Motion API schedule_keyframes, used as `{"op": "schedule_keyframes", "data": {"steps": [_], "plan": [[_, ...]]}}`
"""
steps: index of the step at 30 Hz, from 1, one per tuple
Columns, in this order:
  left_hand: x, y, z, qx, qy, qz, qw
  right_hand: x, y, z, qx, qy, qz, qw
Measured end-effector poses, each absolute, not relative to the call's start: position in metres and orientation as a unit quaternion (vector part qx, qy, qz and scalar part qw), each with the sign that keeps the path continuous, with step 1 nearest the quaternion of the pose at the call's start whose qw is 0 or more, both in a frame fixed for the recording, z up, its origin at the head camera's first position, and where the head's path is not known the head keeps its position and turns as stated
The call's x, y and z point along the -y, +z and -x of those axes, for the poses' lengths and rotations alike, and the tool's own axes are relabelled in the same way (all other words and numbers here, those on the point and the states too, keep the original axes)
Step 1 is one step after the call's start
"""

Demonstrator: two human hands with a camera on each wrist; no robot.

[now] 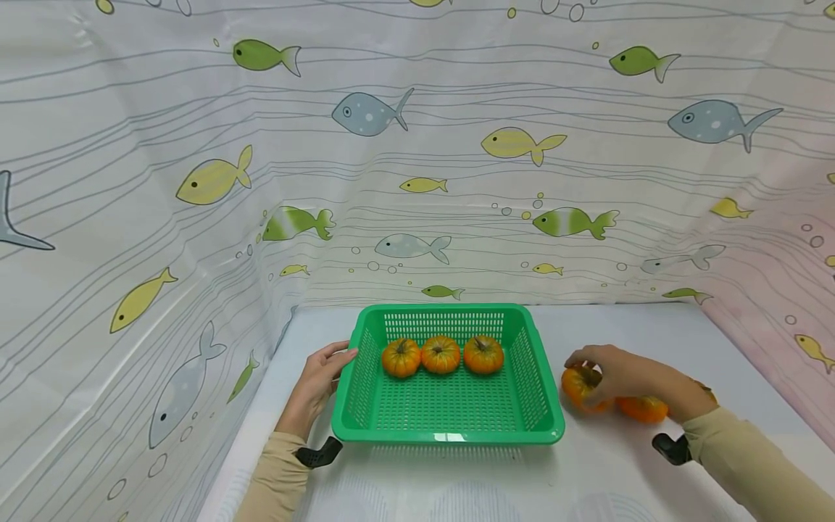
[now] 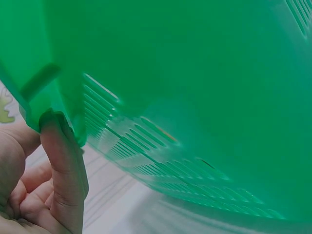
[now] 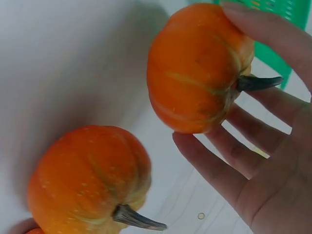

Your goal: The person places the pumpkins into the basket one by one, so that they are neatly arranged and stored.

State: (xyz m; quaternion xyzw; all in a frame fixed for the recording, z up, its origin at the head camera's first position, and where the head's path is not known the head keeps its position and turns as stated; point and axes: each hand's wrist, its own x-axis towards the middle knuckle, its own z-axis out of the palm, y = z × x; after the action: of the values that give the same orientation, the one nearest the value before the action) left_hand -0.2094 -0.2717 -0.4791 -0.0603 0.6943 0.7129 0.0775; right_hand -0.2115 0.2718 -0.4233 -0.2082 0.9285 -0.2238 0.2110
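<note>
A green plastic basket [image 1: 450, 436] stands on the table with three small orange pumpkins [image 1: 441, 355] in a row along its far side. At its left rim, my left hand [image 1: 318, 378] grips the edge; the left wrist view shows the fingers bent against the rim [image 2: 29, 114]. To the right of the basket, my right hand [image 1: 616, 373] holds another pumpkin [image 3: 195, 73] between thumb and fingers, its dark stem facing the palm. Close by lies a second pumpkin [image 3: 92, 180], partly covered by the right hand in the head view.
Behind the right wrist a bit of one more pumpkin [image 1: 709, 392] shows, mostly hidden. The white table [image 1: 496, 478] is bounded at the back and sides by a fish-patterned sheet [image 1: 457, 217]. Black wrist mounts [image 1: 320, 453] sit below each hand.
</note>
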Motion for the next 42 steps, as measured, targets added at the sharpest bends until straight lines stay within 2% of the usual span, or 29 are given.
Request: {"op": "schedule_keyframes", "data": {"steps": [32,42], "plan": [[0.270,-0.478,0.208,-0.701,0.707,0.058,0.072,-0.250,-0.370,0.222,-0.929,-0.232,0.277,0.081],[0.271,-0.479,0.209,-0.703,0.705,0.059,0.071,-0.228,-0.362,0.225,-0.925,-0.233,0.290,0.083]]}}
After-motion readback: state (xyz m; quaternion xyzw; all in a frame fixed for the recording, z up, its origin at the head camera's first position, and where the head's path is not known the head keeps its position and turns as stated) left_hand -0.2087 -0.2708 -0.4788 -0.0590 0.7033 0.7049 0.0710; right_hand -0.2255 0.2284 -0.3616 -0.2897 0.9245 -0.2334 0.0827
